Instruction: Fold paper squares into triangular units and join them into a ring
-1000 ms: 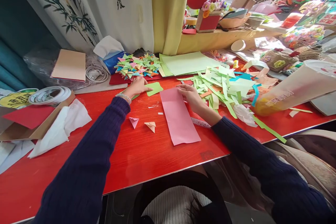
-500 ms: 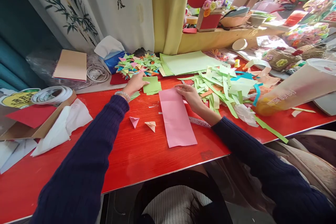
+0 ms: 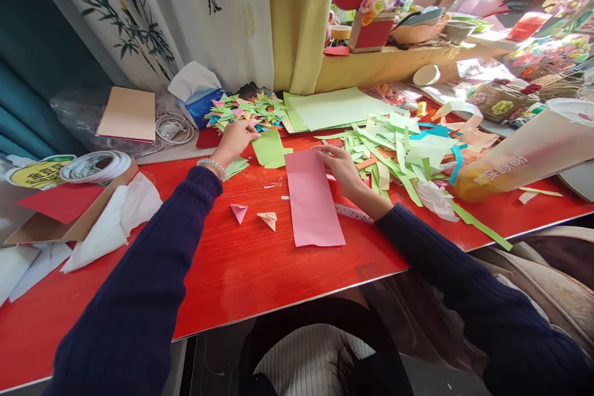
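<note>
My left hand (image 3: 236,140) reaches to the back of the table, its fingers closed at the upper left corner of a green paper square (image 3: 270,150). More green paper (image 3: 236,167) lies under and beside that wrist. Between thumb and fingers, my right hand (image 3: 341,167) holds the top right corner of a long pink paper sheet (image 3: 315,201). A clear patterned ruler (image 3: 353,213) shows partly beneath my right wrist. Two small folded paper triangles, one pink (image 3: 239,213) and one peach (image 3: 268,220), sit left of the sheet.
Behind my left hand is a pile of colourful folded paper pieces (image 3: 245,108). Large light green sheets (image 3: 338,108) lie at the back. Cut green strips (image 3: 385,151) and a tilted plastic cup (image 3: 524,151) are on the right. A cardboard box (image 3: 74,226) stands left.
My left hand has shifted slightly up and left, and the green square has moved with it, baring another piece underneath. The pink sheet's near end has moved a little away from me.
</note>
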`<state>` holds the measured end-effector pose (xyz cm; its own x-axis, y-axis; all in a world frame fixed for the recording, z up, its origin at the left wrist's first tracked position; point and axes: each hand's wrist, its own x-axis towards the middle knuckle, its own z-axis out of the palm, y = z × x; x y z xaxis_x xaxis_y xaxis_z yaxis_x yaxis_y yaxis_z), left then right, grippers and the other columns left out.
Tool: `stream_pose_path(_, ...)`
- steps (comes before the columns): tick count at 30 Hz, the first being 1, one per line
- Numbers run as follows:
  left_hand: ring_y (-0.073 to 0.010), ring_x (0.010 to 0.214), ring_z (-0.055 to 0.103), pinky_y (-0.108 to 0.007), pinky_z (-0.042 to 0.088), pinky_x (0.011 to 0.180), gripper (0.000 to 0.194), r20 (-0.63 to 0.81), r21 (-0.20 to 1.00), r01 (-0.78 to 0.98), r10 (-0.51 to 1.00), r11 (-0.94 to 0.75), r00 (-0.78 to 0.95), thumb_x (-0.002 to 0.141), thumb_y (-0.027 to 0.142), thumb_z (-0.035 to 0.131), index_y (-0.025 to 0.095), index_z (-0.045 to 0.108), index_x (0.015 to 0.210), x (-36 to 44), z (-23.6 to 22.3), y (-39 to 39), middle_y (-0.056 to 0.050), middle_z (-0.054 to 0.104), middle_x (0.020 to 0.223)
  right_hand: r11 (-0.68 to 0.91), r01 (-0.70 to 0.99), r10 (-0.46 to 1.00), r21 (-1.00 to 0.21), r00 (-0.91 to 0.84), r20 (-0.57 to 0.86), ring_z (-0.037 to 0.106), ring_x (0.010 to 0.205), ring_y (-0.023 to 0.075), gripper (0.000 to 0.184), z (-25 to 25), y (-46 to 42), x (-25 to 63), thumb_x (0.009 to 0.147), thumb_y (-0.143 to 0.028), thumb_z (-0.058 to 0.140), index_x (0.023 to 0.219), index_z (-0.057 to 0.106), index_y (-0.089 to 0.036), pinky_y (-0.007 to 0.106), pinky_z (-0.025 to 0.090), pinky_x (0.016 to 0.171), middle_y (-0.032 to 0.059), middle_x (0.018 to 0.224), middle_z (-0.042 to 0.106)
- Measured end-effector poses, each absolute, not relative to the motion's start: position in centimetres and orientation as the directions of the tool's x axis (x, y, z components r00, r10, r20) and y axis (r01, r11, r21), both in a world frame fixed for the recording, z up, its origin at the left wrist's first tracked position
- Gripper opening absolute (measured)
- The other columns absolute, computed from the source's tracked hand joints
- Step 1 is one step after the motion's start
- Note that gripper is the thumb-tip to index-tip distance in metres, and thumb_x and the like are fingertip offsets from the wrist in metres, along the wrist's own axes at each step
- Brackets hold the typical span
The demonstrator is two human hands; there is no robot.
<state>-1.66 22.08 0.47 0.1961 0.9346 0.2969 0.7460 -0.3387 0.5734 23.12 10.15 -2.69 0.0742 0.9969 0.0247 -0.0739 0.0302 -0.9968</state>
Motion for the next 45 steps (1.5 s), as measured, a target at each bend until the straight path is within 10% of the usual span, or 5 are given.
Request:
stream_pose_path(13,-0.0138,0.073,0.053,-0.03,0.039,0.07,0.008,0.522,0.709,0.485,0.843,-0.512,0.128,0.081,0.023,0.061,0.015,0.064,0.082,0.0,3.9,20.4,-0.002,0.062,0.078,0.057,-0.04,0.994,-0.998,0.096,0.053,0.051,0.06,0.0096,0.015,-2.6,10.0,22.9,0.084,-0.035,0.058,0.09,0.058,-0.022,0.021,0.04,0.05,-0.0006,0.075,0.057)
stream_pose_path(29,-0.013,0.068,0.053,-0.026,0.039,0.064,0.009,0.268,0.714,0.496,0.847,-0.494,0.459,0.075,0.024,0.065,0.016,0.064,0.078,3.1,1.5,16.3,-0.002,0.064,0.076,0.063,-0.175,0.998,-0.983,-0.02,0.068,0.059,0.071,0.0126,0.038,-2.1,9.9,22.6,0.073,-0.044,0.073,0.097,0.061,-0.018,0.025,0.046,0.06,0.0033,0.085,0.065)
stream_pose_path(33,-0.0125,0.069,0.054,-0.026,0.039,0.063,0.025,0.269,0.75,0.502,0.892,-0.431,0.364,0.072,0.034,0.071,0.017,0.065,0.089,2.6,1.1,15.6,-0.004,0.066,0.092,0.119,-0.211,0.993,-0.97,0.028,0.116,0.061,0.076,0.014,0.034,-2.1,10.0,22.6,0.07,-0.035,0.076,0.095,0.061,-0.019,0.027,0.049,0.067,0.0018,0.084,0.066)
stream_pose_path(37,-0.0101,0.054,0.049,-0.024,0.033,0.051,0.027,0.073,0.893,0.394,0.934,-0.217,0.35,0.072,0.041,0.071,0.016,0.061,0.076,2.4,1.0,13.7,0.0,0.06,0.065,0.189,-0.23,0.982,-0.955,0.033,0.187,0.062,0.074,0.0128,0.033,-1.9,9.8,22.6,0.073,-0.032,0.076,0.1,0.063,-0.02,0.026,0.05,0.066,-0.001,0.078,0.064)
stream_pose_path(45,-0.0083,0.053,0.047,-0.024,0.035,0.053,0.031,0.199,0.945,0.209,0.949,-0.253,0.246,0.069,0.042,0.077,0.016,0.059,0.069,2.9,1.3,11.6,0.003,0.053,0.058,0.105,-0.11,0.99,-0.988,-0.082,0.114,0.056,0.065,0.0121,0.037,-1.2,9.0,22.5,0.075,-0.051,0.072,0.072,0.063,-0.015,0.026,0.046,0.059,0.0031,0.072,0.064)
